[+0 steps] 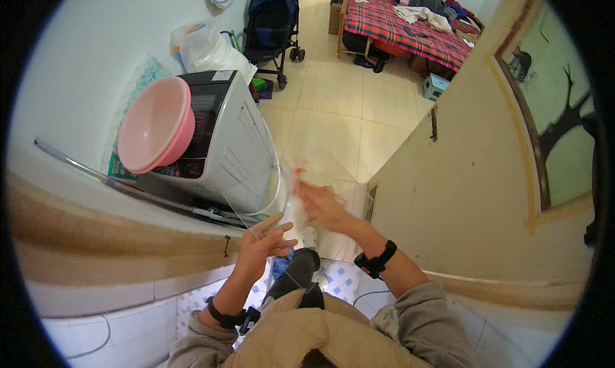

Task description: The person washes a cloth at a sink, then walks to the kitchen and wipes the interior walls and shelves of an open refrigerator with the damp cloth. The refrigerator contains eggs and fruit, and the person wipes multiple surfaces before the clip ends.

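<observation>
A thin, see-through plastic sheet or bag (331, 175) with red marks spreads before me above the floor. My right hand (322, 204) lies against its marked part, fingers stretched forward and blurred; whether they grip it is unclear. To the left, my left hand (266, 245) is raised with several fingers spread, beside a clear straight edge that seems to belong to the same plastic. The contact of its fingertips with the plastic cannot be made out. Both wrists wear black straps.
Left stands a white washing machine (240, 142) with pink basins (156, 123) on top and a metal pole (158, 199) alongside. A door (432, 190) stands at the right. Farther off are a folded stroller (272, 26) and a bed with a plaid cover (399, 26). Tiled floor lies between.
</observation>
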`<state>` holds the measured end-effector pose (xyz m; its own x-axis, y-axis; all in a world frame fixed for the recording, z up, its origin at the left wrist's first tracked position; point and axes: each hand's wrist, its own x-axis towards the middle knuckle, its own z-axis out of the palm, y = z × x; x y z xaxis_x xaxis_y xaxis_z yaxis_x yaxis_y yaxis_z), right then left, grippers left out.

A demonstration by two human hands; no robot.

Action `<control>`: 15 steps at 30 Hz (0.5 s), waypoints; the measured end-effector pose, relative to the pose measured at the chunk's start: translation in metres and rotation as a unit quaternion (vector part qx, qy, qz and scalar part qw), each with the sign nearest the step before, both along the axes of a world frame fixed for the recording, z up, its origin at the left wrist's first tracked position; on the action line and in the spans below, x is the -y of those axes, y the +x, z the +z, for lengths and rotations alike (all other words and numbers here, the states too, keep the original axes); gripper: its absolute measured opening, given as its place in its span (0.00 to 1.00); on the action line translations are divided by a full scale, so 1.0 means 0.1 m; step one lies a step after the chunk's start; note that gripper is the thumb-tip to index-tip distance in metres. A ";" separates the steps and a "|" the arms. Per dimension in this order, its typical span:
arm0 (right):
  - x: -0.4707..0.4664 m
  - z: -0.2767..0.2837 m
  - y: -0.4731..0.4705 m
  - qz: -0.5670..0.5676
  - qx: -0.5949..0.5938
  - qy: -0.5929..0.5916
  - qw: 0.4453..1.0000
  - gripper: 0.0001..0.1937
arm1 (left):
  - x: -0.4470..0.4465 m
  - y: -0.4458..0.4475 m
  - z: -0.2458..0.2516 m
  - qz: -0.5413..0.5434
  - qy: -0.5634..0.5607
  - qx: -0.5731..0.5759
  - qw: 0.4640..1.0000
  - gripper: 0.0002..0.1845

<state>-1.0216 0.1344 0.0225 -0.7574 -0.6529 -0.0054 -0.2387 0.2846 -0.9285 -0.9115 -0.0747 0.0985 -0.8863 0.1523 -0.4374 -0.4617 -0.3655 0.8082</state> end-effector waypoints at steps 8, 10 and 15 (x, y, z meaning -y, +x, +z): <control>0.30 0.22 -1.67 0.116 -0.348 0.276 0.888 0.26 | -0.05 -0.69 0.01 0.080 0.041 -0.041 0.995 0.32; 0.09 0.19 -2.27 0.127 -0.357 0.414 0.827 0.30 | -0.01 -0.84 0.06 0.085 0.043 -0.031 0.995 0.33; 0.43 0.44 -2.45 0.109 0.118 0.083 0.983 0.25 | -0.06 -1.23 0.12 0.105 -0.001 -0.021 0.994 0.31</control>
